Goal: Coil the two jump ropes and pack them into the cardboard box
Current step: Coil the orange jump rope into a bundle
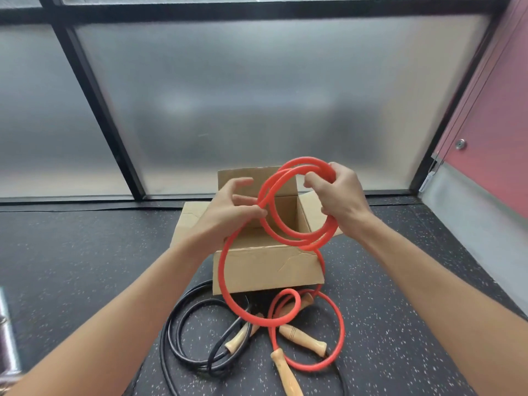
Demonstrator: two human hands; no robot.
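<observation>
Red jump rope (297, 201) gripped by both hands' fingers (257, 211) over speckled dark floor (85, 267), frosted window (228, 110) behind.

— What do the hands hold?
— The right hand (340, 195) grips several loops of the red rubber jump rope (300, 201) above the open brown cardboard box (268, 267); the left hand (228, 212) pinches one strand.
— And the floor?
— The black jump rope with wooden handles (185, 338) lies loosely coiled on the speckled dark floor (85, 267), beside the red rope's trailing loops and wooden handles.

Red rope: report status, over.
Both hands gripping red rope, coils part-wound above open box. Black rope loose on floor. Nothing blocking box.
</observation>
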